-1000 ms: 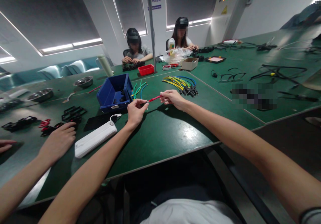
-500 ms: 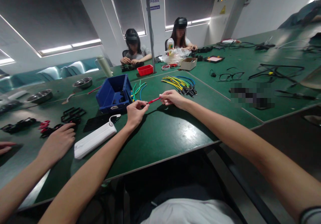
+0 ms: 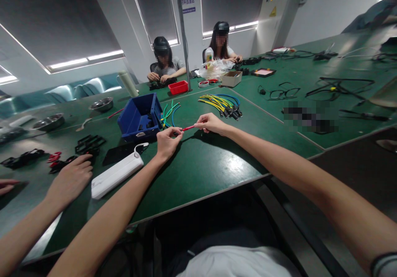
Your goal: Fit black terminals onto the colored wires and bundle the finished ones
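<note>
Between my hands runs a short, thin red stick-like piece [image 3: 187, 128], too small to make out its kind. My left hand [image 3: 168, 142] pinches its left end between thumb and fingertips. At its other end, my right hand [image 3: 211, 123] holds it in a closed pinch. Both hands are just above the green table. Behind my right hand lies a bundle of yellow, green and blue wires [image 3: 221, 103] with black ends. Beyond my left hand, loose green and blue wires [image 3: 169, 113] lie beside a blue bin [image 3: 136, 120] with small dark parts in it.
A white power-bank-like box [image 3: 118, 177] lies left of my left forearm. Farther left, a co-worker's hand [image 3: 72, 175] rests by black and red parts. Two people sit across the table, near a red tray [image 3: 178, 87] and a metal pole [image 3: 183, 37]. Glasses [image 3: 283, 94] lie to the right.
The red piece now lies a little lower and flatter between my hands. Both hands keep their pinch, and the whole view has shifted slightly.
</note>
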Motion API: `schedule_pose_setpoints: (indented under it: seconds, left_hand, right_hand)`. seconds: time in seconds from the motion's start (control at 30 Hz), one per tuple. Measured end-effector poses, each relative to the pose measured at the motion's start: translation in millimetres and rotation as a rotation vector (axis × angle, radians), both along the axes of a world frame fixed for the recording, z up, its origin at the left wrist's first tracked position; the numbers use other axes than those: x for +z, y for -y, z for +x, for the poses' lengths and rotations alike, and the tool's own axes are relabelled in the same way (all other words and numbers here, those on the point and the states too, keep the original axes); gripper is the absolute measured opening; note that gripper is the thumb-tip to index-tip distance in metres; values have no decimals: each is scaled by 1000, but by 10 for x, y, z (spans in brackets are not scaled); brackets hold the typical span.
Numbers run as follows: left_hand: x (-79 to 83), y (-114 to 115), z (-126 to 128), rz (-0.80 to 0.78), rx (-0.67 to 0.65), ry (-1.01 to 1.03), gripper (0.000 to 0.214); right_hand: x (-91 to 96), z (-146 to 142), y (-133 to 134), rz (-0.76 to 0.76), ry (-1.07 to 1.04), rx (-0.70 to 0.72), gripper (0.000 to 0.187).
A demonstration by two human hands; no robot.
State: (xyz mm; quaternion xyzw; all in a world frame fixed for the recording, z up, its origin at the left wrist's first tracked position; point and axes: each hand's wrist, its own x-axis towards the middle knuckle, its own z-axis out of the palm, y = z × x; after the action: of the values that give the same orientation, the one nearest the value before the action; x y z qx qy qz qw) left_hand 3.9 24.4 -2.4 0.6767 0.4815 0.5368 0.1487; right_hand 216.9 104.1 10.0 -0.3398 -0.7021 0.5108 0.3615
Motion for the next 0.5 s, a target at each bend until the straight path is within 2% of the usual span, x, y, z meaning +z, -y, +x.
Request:
schedule_pose_setpoints:
  seconds: [0.1,0.2,0.33,0.5]
  left_hand:
    - [17,19,13,43,-9,-103,11]
    - [34,38,48,70,-10,-154,11]
    - [51,49,88,115,-32,-136,9]
    - [68,68,99,88,-45,-29,9]
  right_hand:
    - [-9,22,-35,99,79,-1,32]
    - [-8,27,-59,288,200,-61,35]
    - [56,-5,20,508,363,-74,37]
    - [148,-33,146,623,514,-98,39]
